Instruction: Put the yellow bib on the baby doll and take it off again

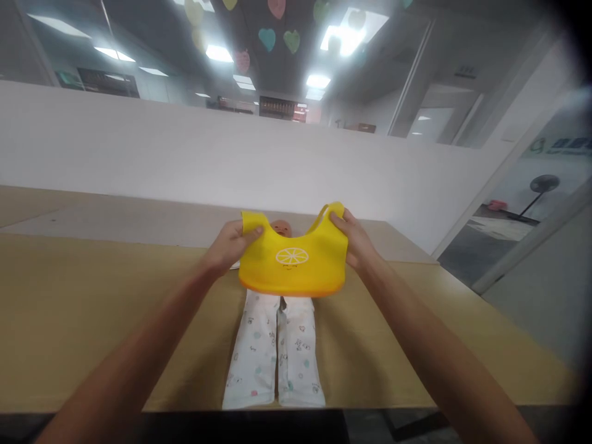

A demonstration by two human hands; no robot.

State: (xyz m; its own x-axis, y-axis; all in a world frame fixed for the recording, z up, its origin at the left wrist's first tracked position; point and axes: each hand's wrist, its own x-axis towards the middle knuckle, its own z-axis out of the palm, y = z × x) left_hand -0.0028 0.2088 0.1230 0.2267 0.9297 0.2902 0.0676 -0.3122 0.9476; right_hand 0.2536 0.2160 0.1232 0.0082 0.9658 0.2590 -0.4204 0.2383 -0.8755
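Note:
A yellow baby bib (259,271) with a white lemon-slice print and an orange lower edge hangs upright between my two hands. My left hand (232,243) grips its left shoulder, thumb in front. On the other side my right hand (355,235) pinches the right shoulder, near the looped neck strap. Behind the bib lies a baby doll (280,228); only part of its head shows over the neckline. White printed trousers (259,348) stretch below the bib toward the table's front edge. The doll's upper body is hidden by the bib.
The wooden table (115,296) reaches across the view, with a greyish strip (139,219) along its back. A white wall (185,148) with windows above stands behind it. At right, a doorway shows a black fan (544,184).

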